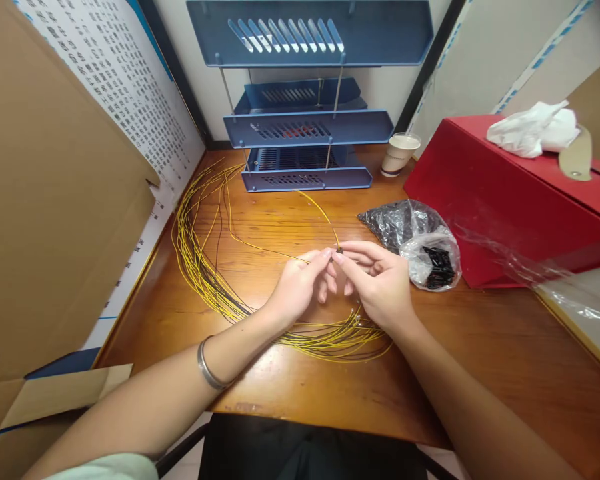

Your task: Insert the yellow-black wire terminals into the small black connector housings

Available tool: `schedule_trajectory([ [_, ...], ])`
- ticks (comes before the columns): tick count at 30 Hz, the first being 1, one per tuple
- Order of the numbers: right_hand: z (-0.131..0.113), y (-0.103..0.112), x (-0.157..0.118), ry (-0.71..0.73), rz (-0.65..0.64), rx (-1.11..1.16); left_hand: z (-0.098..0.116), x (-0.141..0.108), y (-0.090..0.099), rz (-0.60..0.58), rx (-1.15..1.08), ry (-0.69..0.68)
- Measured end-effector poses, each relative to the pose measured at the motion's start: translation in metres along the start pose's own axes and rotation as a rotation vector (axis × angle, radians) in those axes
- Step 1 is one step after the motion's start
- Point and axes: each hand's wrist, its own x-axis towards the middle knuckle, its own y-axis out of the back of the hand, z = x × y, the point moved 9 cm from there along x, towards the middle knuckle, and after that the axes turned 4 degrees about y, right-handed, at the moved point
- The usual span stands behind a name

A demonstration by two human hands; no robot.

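Over the middle of the desk, the fingertips of my hands meet in a pinch. My right hand (384,285) grips a small black connector (339,251), mostly covered by thumb and fingers. A yellow wire (325,213) curves down to it from the trays. My left hand (299,285) is closed around a thin wire (265,249) that comes in from the left. Whether that wire's end is inside the connector is hidden. Below and left of my hands lies a large loop of yellow and dark wires (190,267), their small metal tips (356,316) beneath my right hand.
An open clear plastic bag of small black parts (437,268) lies right of my right hand. Behind stand a blue tiered tray rack (307,180) and a paper cup (399,157). A red box (500,207) borders the right, a cardboard box (65,200) the left.
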Motion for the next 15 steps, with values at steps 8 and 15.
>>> schedule_trajectory([
  [8, 0.000, 0.009, 0.003, -0.034, 0.103, 0.109, 0.011, -0.002, 0.006, 0.062, 0.062, -0.097],
  [15, 0.019, 0.018, 0.005, -0.068, 0.179, 0.176, 0.008, -0.015, -0.015, -0.105, 0.213, -0.072],
])
